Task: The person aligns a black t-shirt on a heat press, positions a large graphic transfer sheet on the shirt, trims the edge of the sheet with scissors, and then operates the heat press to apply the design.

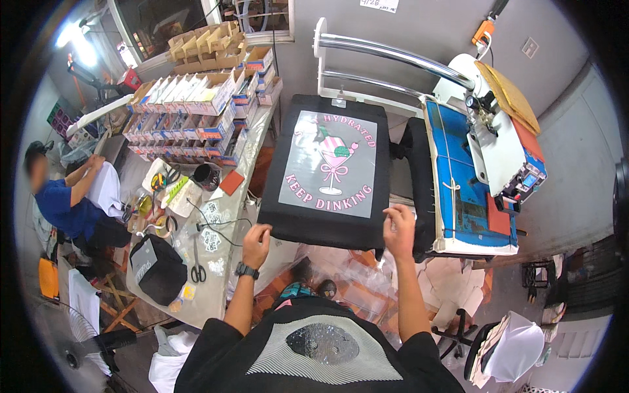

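Note:
A black cloth item [268, 209], perhaps a garment, lies stretched over the flat bed of a press in front of me. On it rests a clear transfer film [298, 154] with a pink, white and green drink-glass design and curved lettering. My left hand [256, 246], with a dark watch on its wrist, is at the cloth's near left corner. Its fingers are curled together, and what they hold, if anything, cannot be made out. By the near right corner, my right hand [400, 232] is raised with its fingers loosely bent and apart, nothing visible in them.
The white heat-press head [501, 141] stands swung to the right, over a blue-topped stand [452, 196]. Left is a worktable [226, 262] with scissors [197, 262], a black cap [157, 268] and stacked boxes [190, 124]. Another person [72, 196] handles white cloth at far left.

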Motion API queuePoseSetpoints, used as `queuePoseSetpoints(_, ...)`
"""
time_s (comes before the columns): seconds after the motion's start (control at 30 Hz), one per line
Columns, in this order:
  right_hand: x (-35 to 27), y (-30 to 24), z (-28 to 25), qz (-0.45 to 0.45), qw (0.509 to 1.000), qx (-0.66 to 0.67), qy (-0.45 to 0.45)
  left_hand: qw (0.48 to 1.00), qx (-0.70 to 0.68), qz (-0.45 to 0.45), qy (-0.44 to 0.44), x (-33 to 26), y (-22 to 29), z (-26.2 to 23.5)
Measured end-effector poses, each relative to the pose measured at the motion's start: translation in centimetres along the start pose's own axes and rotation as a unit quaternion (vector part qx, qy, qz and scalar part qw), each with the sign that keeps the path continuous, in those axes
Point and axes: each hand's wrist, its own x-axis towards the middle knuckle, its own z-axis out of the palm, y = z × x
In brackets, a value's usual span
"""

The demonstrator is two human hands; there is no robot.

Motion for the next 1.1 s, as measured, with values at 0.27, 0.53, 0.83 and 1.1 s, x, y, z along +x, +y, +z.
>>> queuePoseSetpoints(0.27, 1.5, 2.3, 7.3, 0.034, 0.997, -0.052, -0.052, 0.989, 0.069, 0.128, 0.015, 12.8, -1.7, 3.5)
queuePoseSetpoints(0.53, 2.5, 3.7, 9.7, 0.078, 0.992, -0.078, -0.058, 0.976, 0.124, 0.171, -0.052, 15.2, -3.9, 4.8)
queuePoseSetpoints(0.83, 2.7, 3.4, 9.6, 0.081, 0.988, -0.109, -0.068, 0.971, 0.144, 0.175, -0.079, 15.4, -3.6, 4.6)
queuePoseSetpoints(1.1, 2.7, 3.5, 9.6, 0.084, 0.989, -0.106, -0.06, 0.973, 0.141, 0.164, -0.087, 15.4, -3.4, 4.7)
